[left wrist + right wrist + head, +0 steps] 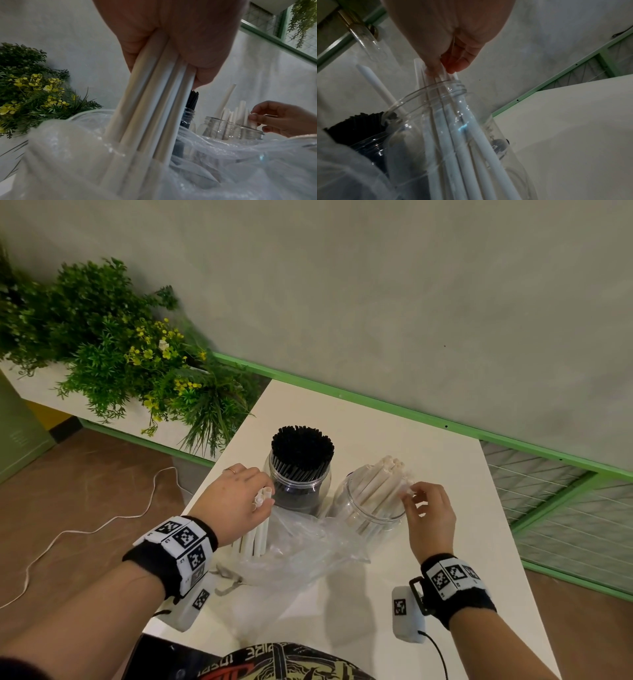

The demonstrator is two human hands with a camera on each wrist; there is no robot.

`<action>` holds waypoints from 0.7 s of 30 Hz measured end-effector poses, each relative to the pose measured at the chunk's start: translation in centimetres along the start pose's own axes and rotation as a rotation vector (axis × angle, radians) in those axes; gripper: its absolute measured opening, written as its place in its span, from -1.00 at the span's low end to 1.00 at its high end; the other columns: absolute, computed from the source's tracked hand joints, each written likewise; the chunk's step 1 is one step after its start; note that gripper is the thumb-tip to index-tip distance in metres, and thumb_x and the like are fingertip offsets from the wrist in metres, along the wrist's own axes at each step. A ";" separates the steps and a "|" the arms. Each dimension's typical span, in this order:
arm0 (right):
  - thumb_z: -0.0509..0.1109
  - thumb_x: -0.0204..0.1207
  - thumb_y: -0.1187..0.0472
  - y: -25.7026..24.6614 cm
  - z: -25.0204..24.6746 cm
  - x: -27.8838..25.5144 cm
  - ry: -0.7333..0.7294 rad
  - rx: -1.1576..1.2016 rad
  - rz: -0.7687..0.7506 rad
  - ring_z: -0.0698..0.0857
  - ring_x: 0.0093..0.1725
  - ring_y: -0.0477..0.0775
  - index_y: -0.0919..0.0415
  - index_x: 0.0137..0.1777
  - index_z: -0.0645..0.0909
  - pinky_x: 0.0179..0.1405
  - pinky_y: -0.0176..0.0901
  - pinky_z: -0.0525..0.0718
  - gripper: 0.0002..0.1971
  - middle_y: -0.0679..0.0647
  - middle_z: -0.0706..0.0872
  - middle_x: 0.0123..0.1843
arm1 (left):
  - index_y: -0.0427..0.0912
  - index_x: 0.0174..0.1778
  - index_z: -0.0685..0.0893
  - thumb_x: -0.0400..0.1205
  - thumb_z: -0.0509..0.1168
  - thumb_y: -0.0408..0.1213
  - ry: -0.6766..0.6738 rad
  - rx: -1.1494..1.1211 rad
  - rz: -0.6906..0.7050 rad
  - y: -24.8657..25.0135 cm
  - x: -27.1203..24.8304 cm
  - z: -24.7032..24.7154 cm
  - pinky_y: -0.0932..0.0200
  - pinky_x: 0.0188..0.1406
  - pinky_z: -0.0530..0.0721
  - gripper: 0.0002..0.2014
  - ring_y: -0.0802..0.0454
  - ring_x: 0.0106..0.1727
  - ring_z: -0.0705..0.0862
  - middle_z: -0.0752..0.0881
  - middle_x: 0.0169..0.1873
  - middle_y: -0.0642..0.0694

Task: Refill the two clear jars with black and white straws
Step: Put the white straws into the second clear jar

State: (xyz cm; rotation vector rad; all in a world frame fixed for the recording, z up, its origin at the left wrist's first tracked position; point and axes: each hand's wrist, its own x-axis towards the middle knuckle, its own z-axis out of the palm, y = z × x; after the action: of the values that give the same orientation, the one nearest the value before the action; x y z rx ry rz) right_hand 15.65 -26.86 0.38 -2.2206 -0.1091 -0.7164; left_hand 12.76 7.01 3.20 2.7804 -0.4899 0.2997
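Two clear jars stand side by side on the white table (pixel 462 535). The left jar (pixel 298 489) is packed with black straws (pixel 302 448). The right jar (pixel 368 508) holds several white straws (pixel 380 481) leaning to the right. My left hand (pixel 236 498) grips a bundle of white straws (pixel 154 102) upright; their lower ends stand in a clear plastic bag (pixel 305 546). My right hand (pixel 428 508) pinches the tops of white straws (pixel 443 75) at the right jar's mouth (pixel 435 88).
A planter of green foliage with yellow flowers (pixel 137 350) sits left of the table. A green-framed wire grille (pixel 561 501) runs along the right. A white cord (pixel 85 529) lies on the brown floor. A paper scrap (pixel 229 580) rests near the bag.
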 end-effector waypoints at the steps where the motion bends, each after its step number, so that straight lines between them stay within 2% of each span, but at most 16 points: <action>1: 0.47 0.48 0.43 0.2 -0.1 0.2 -0.008 -0.019 0.001 0.62 -0.20 -0.21 0.22 -0.06 0.61 -0.28 -0.55 0.54 -0.86 0.01 0.59 -0.08 | 0.02 -0.07 0.62 0.50 -0.02 0.07 -0.002 -0.002 -0.002 0.0 0.0 0.0 0.21 0.02 0.39 -0.64 0.05 -0.10 0.52 0.64 -0.18 0.14; 4: 0.48 0.50 0.36 0.3 -0.5 1.0 -0.050 -0.085 -0.033 0.62 -0.24 -0.06 0.24 -0.09 0.63 -0.28 -0.50 0.54 -0.92 0.01 0.60 -0.10 | 0.02 -0.06 0.61 0.50 -0.02 0.07 -0.005 -0.001 0.001 -0.1 -0.1 -0.1 0.24 0.01 0.35 -0.64 0.05 -0.09 0.53 0.65 -0.17 0.14; 7: 0.49 0.48 0.37 0.8 -0.9 2.2 -0.086 -0.148 -0.070 0.64 -0.23 0.05 0.26 -0.13 0.68 -0.22 -0.14 0.64 -0.95 0.06 0.63 -0.11 | 0.03 -0.06 0.62 0.50 -0.01 0.07 -0.007 -0.001 0.001 -0.2 -0.1 0.0 0.26 0.00 0.32 -0.65 0.04 -0.08 0.54 0.65 -0.16 0.15; 8: 0.49 0.47 0.38 1.0 -1.1 2.7 -0.097 -0.163 -0.071 0.64 -0.22 0.10 0.26 -0.14 0.70 -0.20 -0.08 0.64 -0.96 0.08 0.63 -0.11 | 0.03 -0.06 0.62 0.50 -0.01 0.07 -0.005 0.000 0.001 -0.2 -0.2 -0.1 0.27 0.00 0.30 -0.65 0.04 -0.08 0.54 0.65 -0.16 0.15; 10: 0.51 0.46 0.36 1.1 -1.4 3.4 -0.115 -0.243 -0.073 0.64 -0.12 0.23 0.25 -0.14 0.75 -0.14 -0.05 0.59 -0.97 0.13 0.64 -0.08 | 0.03 -0.08 0.62 0.50 0.00 0.06 0.006 -0.004 0.001 -0.2 -0.3 -0.1 0.28 -0.02 0.29 -0.66 0.04 -0.09 0.54 0.65 -0.18 0.15; 12: 0.52 0.44 0.37 0.2 -1.7 3.6 -0.095 -0.350 -0.126 0.60 -0.02 0.31 0.26 -0.05 0.76 -0.07 0.00 0.59 -0.89 0.19 0.65 -0.01 | 0.03 -0.09 0.62 0.51 0.01 0.05 0.019 -0.008 -0.001 -0.2 -0.5 -0.1 0.27 -0.02 0.29 -0.68 0.04 -0.10 0.55 0.65 -0.20 0.15; 13: 0.50 0.43 0.39 -0.7 -1.7 3.6 -0.076 -0.371 -0.176 0.58 0.02 0.30 0.26 0.03 0.74 -0.03 0.03 0.60 -0.82 0.20 0.64 0.04 | 0.03 -0.09 0.61 0.51 0.02 0.04 0.022 -0.010 0.000 -0.3 -0.5 -0.1 0.27 -0.02 0.29 -0.69 0.04 -0.11 0.55 0.65 -0.20 0.15; 15: 0.44 0.44 0.42 -3.1 -1.5 3.2 -0.088 -0.331 -0.324 0.53 0.08 0.19 0.24 0.15 0.69 0.07 -0.04 0.57 -0.72 0.17 0.63 0.13 | 0.03 -0.10 0.61 0.51 0.02 0.04 0.027 -0.013 0.001 -0.3 -0.5 -0.1 0.27 0.00 0.31 -0.70 0.05 -0.12 0.55 0.64 -0.21 0.16; 18: 0.40 0.50 0.39 -5.6 -0.4 3.2 -0.266 -0.308 -0.534 0.54 0.16 0.12 0.21 0.27 0.65 0.19 -0.08 0.53 -0.67 0.13 0.62 0.25 | 0.02 -0.11 0.61 0.50 0.02 0.04 0.034 -0.015 0.003 -0.2 -0.4 -0.1 0.27 -0.02 0.30 -0.69 0.05 -0.13 0.54 0.63 -0.22 0.16; 21: 0.43 0.51 0.40 -5.6 1.3 4.2 -0.364 -0.268 -0.499 0.67 0.04 0.17 0.24 0.16 0.70 0.07 0.04 0.71 -0.76 0.13 0.71 0.11 | 0.01 -0.12 0.62 0.50 0.01 0.03 0.031 -0.011 0.006 -0.1 -0.5 -0.2 0.27 -0.06 0.28 -0.68 0.05 -0.14 0.53 0.63 -0.23 0.15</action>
State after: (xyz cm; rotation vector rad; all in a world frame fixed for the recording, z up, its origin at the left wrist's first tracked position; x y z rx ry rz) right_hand 18.14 -22.71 5.62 -2.5928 -0.8137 -0.5993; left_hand 12.33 7.31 3.25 2.7596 -0.4915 0.3403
